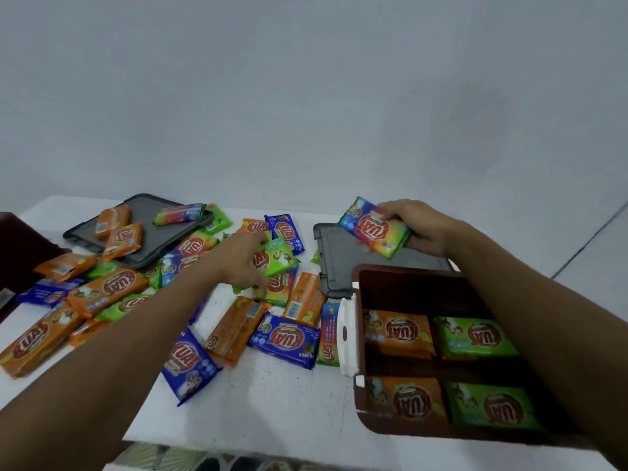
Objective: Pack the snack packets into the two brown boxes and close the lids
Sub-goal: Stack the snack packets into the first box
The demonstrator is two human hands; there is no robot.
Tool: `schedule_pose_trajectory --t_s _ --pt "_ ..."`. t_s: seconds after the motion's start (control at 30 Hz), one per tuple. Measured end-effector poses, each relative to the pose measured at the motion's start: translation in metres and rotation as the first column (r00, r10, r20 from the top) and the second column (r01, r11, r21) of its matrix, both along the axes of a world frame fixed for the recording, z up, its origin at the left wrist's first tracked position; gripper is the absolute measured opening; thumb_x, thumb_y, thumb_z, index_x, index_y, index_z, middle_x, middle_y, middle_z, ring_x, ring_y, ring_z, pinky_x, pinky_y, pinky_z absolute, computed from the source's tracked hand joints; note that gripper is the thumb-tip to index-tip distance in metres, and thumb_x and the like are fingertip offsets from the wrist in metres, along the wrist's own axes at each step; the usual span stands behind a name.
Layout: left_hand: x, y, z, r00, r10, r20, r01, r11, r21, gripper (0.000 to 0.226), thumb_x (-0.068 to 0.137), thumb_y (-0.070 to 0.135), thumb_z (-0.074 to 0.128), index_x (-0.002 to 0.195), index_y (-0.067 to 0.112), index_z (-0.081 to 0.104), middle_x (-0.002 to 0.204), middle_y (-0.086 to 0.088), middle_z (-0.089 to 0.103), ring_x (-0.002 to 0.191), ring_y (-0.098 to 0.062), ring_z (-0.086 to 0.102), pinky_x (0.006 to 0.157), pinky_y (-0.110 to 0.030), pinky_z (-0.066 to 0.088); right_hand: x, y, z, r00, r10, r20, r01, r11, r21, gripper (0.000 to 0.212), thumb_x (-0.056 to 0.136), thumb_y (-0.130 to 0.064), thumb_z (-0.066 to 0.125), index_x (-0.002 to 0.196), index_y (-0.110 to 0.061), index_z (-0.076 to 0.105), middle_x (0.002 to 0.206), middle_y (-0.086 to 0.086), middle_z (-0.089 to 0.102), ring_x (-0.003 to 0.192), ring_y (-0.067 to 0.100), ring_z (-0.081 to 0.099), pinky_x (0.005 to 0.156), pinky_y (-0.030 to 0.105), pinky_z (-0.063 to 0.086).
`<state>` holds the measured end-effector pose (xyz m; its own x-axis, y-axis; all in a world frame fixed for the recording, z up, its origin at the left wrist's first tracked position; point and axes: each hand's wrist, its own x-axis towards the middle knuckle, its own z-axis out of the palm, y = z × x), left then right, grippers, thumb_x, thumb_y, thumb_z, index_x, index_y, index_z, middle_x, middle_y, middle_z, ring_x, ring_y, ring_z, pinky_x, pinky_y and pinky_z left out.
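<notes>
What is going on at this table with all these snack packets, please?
A person is packing snack packets into a brown box. The right hand holds a rainbow packet above the grey lid lying behind the box, while the left hand grips a green packet in the loose pile. Four packets, two orange and two green, lie in the box.

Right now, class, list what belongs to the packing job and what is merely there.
Job: brown box, loose packets, lid under packets, lid beside box, rainbow packet in right hand, green packet in left hand.
Merely there: table, wall, patterned floor.
</notes>
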<state>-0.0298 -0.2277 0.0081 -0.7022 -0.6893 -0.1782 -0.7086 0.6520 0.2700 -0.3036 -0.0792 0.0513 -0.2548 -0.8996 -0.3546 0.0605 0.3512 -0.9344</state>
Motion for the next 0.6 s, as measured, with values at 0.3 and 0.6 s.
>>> schedule_pose_trajectory --t_s 0.3,0.6 --pt "-0.021 0.074 0.053 0.873 -0.011 -0.487 0.117 0.975 0.187 0.049 0.077 0.050 0.074 0.114 0.023 0.057 0.098 0.000 0.068 0.080 -0.017 0.068 0.071 -0.036 0.057 0.004 0.094 0.018 0.971 0.152 -0.183 -0.151 0.988 0.020 0.030 0.090 -0.014 0.065 0.118 -0.006 0.058 0.107 0.019 0.072 0.089 0.028 0.070 0.080 0.037 0.057" --pt "-0.090 0.156 0.069 0.833 -0.428 -0.349 0.497 0.857 0.136 0.016 0.103 0.029 0.045 0.091 0.021 0.054 0.068 0.007 0.046 0.056 0.000 0.042 0.060 -0.024 0.035 -0.030 0.180 -0.009 0.646 0.407 -0.646 -0.255 0.912 0.320 0.012 0.081 -0.016 0.076 0.092 -0.020 0.071 0.088 0.001 0.076 0.078 0.015 0.071 0.070 0.028 0.054"
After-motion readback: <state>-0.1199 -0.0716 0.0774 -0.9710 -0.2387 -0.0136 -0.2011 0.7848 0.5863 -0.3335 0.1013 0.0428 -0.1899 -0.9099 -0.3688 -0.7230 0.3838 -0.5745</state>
